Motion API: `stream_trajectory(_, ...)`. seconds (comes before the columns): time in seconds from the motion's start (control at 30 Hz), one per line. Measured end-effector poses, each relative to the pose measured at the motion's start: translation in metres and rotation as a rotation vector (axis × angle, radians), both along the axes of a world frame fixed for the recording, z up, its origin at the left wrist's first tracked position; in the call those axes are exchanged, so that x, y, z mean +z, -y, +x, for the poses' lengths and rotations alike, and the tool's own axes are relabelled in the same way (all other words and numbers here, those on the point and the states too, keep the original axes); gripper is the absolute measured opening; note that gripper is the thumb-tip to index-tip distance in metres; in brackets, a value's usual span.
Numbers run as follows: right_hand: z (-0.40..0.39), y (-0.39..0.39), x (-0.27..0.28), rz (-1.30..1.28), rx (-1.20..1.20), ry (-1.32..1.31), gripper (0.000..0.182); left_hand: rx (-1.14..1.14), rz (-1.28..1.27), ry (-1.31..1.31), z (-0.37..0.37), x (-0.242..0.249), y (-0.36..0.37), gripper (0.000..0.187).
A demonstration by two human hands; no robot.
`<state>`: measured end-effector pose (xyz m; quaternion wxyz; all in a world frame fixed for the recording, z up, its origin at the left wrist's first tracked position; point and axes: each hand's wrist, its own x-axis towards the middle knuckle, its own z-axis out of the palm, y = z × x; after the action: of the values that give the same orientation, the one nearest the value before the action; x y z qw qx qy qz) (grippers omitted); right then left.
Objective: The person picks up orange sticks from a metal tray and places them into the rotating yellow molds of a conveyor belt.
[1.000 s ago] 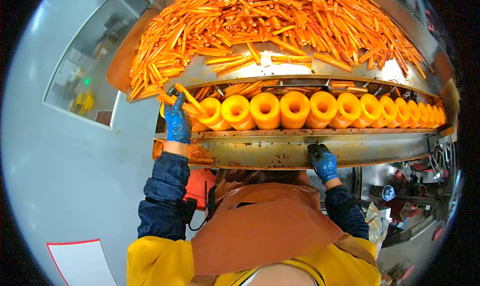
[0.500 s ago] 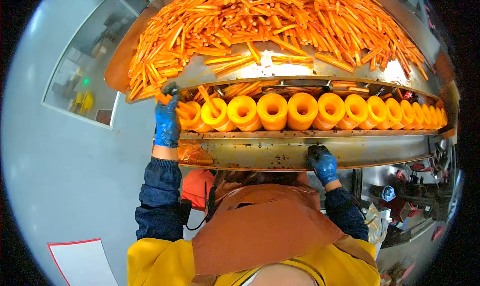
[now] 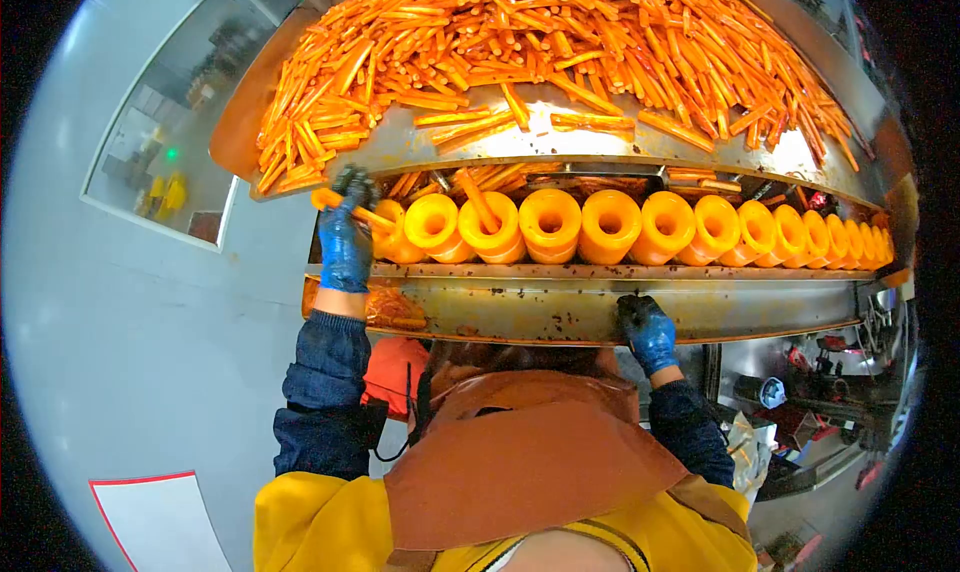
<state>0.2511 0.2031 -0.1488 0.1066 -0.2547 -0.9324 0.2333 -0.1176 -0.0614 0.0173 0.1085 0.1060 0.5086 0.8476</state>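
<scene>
My left hand (image 3: pixel 347 242), in a blue glove with dark-stained fingers, is closed around glossy orange sticks (image 3: pixel 375 218) at the left end of a row of yellow-orange funnel cups (image 3: pixel 550 224). The held sticks poke out on both sides of the fingers, one pointing at the leftmost cup. Another orange stick (image 3: pixel 480 200) leans upright in the third cup from the left. My right hand (image 3: pixel 649 334), gloved alike, rests over the front of a metal trough (image 3: pixel 500 302) with its fingers curled and nothing showing in them.
A large heap of orange sticks (image 3: pixel 560 32) covers the metal tray (image 3: pixel 400 137) behind the cups. More sticks lie in the gap behind the row. Orange film-like material (image 3: pixel 393 307) sits at the trough's left end. A window (image 3: pixel 170 132) is in the left wall.
The cup row has advanced to the right, carrying the leaning stick from the second to the third place. My left hand has shifted slightly right with its sticks; my right hand stays put.
</scene>
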Motion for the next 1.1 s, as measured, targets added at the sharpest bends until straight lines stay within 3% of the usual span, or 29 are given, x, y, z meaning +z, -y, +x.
stream_trajectory(0.03, 0.001, 0.0, -0.002, 0.0, 0.002, 0.003, 0.02, 0.115, -0.057, -0.119, -0.001, -0.003, 0.004, 0.033)
stream_trajectory(0.13, 0.001, -0.001, -0.004, -0.021, -0.006, -0.004, 0.021, 0.102, -0.197, -0.145, -0.022, -0.03, 0.017, 0.033)
stream_trajectory(0.23, 0.0, 0.0, -0.008, -0.077, -0.077, 0.014, 0.021, 0.043, -0.312, -0.188, -0.021, -0.022, 0.011, 0.032)
stream_trajectory(0.3, 0.0, -0.001, -0.013, -0.012, -0.043, 0.006, 0.02, 0.203, -0.774, -0.739, -0.017, -0.006, -0.007, 0.035)
stream_trajectory(0.33, 0.0, -0.001, -0.012, -0.012, -0.043, 0.007, 0.02, 0.125, -0.866, -0.767, -0.007, 0.003, -0.021, 0.035)
stream_trajectory(0.43, -0.001, -0.001, -0.006, 0.055, 0.015, 0.148, 0.02, -0.321, -0.787, -0.729, 0.028, 0.011, -0.071, 0.035)
stream_trajectory(0.47, 0.001, -0.001, -0.01, 0.003, -0.006, 0.101, 0.021, -0.379, -0.956, -0.986, 0.03, 0.0, -0.082, 0.038)
stream_trajectory(0.5, 0.002, -0.002, -0.011, -0.049, -0.03, 0.053, 0.021, -0.438, -0.906, -1.223, 0.041, 0.003, -0.094, 0.036)
stream_trajectory(0.57, 0.002, -0.003, -0.01, -0.004, -0.023, 0.081, 0.022, -0.794, -1.031, -0.984, 0.06, 0.024, -0.109, 0.031)
stream_trajectory(0.63, 0.002, -0.001, -0.009, 0.035, -0.014, 0.114, 0.022, -0.604, -0.842, -1.031, 0.042, 0.027, -0.121, 0.028)
stream_trajectory(0.67, 0.003, -0.001, -0.008, 0.017, -0.009, 0.04, 0.022, -0.447, -0.975, -0.862, 0.032, 0.036, -0.127, 0.031)
stream_trajectory(0.7, 0.003, -0.001, -0.008, -0.001, -0.005, -0.036, 0.022, -0.177, -1.074, -1.197, -0.004, 0.024, -0.134, 0.034)
stream_trajectory(0.77, 0.004, -0.001, -0.012, 0.024, -0.005, -0.05, 0.023, -0.134, -1.14, -1.229, -0.027, 0.043, -0.139, 0.044)
stream_trajectory(0.83, 0.004, -0.001, -0.013, 0.049, 0.001, -0.063, 0.023, -0.357, -1.597, -1.227, -0.042, 0.043, -0.145, 0.053)
stream_trajectory(0.93, 0.003, 0.001, -0.01, 0.028, -0.046, 0.099, 0.023, -0.568, -1.776, -1.142, -0.039, 0.052, -0.167, 0.054)
stream_trajectory(1.07, 0.003, 0.0, -0.008, 0.027, -0.007, -0.035, 0.023, -0.533, -1.802, -1.247, -0.039, 0.046, -0.165, 0.047)
stream_trajectory(1.1, 0.003, 0.0, -0.009, 0.026, 0.004, -0.099, 0.023, -0.44, -1.493, -1.072, -0.043, 0.047, -0.152, 0.041)
